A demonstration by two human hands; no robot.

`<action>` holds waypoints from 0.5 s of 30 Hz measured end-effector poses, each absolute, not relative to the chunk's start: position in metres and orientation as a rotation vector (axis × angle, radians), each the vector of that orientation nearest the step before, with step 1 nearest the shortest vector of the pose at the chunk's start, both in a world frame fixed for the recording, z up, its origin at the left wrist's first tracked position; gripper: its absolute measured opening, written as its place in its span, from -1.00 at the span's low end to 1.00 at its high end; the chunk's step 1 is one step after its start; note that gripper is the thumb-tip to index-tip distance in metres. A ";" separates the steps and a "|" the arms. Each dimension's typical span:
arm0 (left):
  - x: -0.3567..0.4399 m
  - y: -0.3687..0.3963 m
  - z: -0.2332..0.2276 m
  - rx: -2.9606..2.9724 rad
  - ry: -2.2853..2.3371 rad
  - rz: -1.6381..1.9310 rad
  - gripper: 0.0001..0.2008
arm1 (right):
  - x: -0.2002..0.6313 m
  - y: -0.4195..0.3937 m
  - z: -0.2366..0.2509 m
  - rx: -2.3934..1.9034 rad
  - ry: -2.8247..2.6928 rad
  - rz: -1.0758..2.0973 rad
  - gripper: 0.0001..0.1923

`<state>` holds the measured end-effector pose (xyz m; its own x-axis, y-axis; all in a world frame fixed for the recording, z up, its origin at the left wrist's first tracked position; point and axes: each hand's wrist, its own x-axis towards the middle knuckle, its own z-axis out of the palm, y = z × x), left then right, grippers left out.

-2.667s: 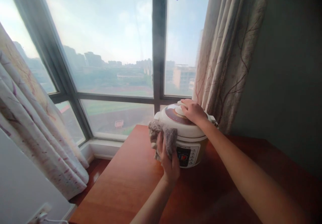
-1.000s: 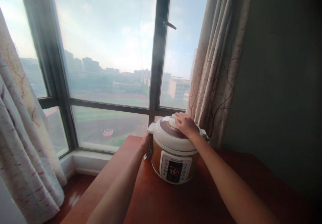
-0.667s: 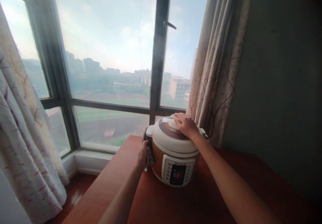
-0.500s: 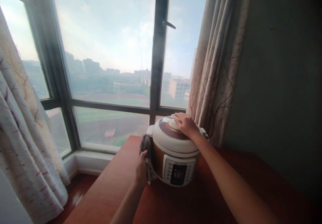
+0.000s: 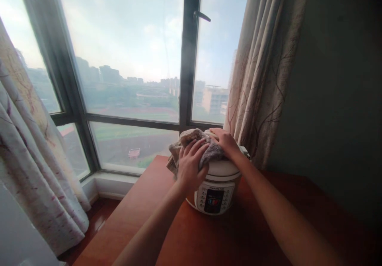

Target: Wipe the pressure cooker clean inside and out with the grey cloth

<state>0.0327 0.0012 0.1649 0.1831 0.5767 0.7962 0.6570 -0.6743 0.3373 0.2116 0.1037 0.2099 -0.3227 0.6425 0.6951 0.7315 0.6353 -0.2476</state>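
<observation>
An electric pressure cooker with a white and brown body stands upright on the table, its control panel facing me. A grey-brown fuzzy cloth lies bunched over the left and middle of its lid, hiding much of the top. My left hand presses on the cloth from above, fingers bent over it and somewhat apart. On the lid's pale knob handle, my right hand keeps its fingers curled. Part of that handle is covered by the hand and the cloth.
The reddish-brown table runs toward me, with its left edge beside the floor. Behind the cooker are a large window and a patterned curtain. A second curtain hangs at the left, and a dark wall is at the right.
My left hand has brought the cloth up from the cooker's left side onto the lid. My right hand stays at the handle. The view has shifted slightly.
</observation>
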 end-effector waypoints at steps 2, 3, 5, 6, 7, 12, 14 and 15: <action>0.020 0.026 0.181 -2.413 -1.251 -1.559 -0.46 | 0.212 0.103 0.210 -1.073 -2.052 -0.138 -0.66; 0.014 0.039 0.187 -2.433 -1.267 -1.613 -0.51 | 0.212 0.102 0.210 -1.077 -2.048 -0.138 -0.66; 0.002 0.063 0.195 -2.493 -1.290 -1.731 -0.55 | 0.211 0.101 0.210 -1.091 -2.033 -0.139 -0.63; -0.002 0.072 0.198 -2.509 -1.294 -1.827 -0.56 | 0.211 0.100 0.210 -1.104 -2.022 -0.141 -0.61; -0.005 0.080 0.200 -2.476 -1.316 -1.969 -0.59 | 0.210 0.099 0.211 -1.121 -2.012 -0.143 -0.58; -0.005 0.094 0.201 -2.237 -1.419 -2.398 -0.66 | 0.209 0.095 0.213 -1.204 -1.984 -0.134 -0.47; -0.002 0.092 0.198 -2.209 -1.447 -2.416 -0.65 | 0.208 0.092 0.214 -1.219 -1.974 -0.122 -0.47; -0.001 0.092 0.196 -2.188 -1.468 -2.427 -0.66 | 0.208 0.091 0.215 -1.223 -1.971 -0.120 -0.47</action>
<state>-0.0010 0.0915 0.1957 -0.1938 0.7658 0.6132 0.1879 -0.5845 0.7893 0.2077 0.0911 0.2149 -0.2163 0.7143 0.6655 0.7900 0.5286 -0.3106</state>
